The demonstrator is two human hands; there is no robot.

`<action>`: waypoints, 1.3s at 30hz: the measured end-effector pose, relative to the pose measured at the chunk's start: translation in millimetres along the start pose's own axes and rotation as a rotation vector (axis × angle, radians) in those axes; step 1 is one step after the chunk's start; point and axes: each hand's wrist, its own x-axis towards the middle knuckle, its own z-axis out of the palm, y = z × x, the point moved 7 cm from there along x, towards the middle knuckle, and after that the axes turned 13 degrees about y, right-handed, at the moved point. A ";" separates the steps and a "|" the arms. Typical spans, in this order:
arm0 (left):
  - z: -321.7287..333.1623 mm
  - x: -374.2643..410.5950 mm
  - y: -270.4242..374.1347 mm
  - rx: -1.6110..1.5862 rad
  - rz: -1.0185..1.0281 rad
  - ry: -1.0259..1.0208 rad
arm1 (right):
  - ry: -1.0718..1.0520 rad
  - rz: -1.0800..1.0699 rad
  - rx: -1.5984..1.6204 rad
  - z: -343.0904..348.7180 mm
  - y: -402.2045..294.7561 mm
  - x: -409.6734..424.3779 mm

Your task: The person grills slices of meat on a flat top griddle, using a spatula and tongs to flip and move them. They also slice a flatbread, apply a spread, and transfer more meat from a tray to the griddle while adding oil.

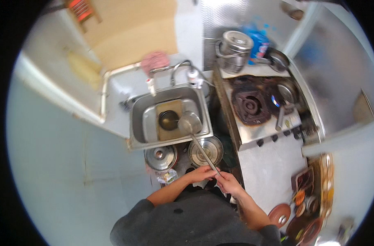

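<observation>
Both hands are at the end of the long handle of a metal ladle or deep scoop (190, 123). My left hand (202, 174) lies on the handle, its fingers near the shaft; my right hand (228, 182) grips the handle end beside it. The round bowl is over the right part of a stainless steel sink (140, 112). Inside the sink, left of the bowl, a round dark dish or pan (168, 120) rests on a yellowish-brown board (177, 106). A faucet (150, 86) stands behind the basin.
Right of the sink stands a gas stove (251, 106) with a flame by a small pan (287, 93). Lidded pots (160, 156) (206, 150) stand below the sink's front edge. A steel canister (236, 50), pink cloth (155, 61) and bottle (193, 77) are behind.
</observation>
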 end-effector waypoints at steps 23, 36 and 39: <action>-279.2 -47.6 387.4 1.274 0.856 0.653 | 0.255 -0.447 -0.680 97.8 -118.9 34.1; -254.2 -44.3 392.2 1.450 0.935 1.106 | 0.211 -0.457 -0.634 104.2 -132.4 52.3; -254.4 -43.3 392.4 1.455 0.928 1.124 | 0.209 -0.444 -0.640 104.8 -135.6 51.6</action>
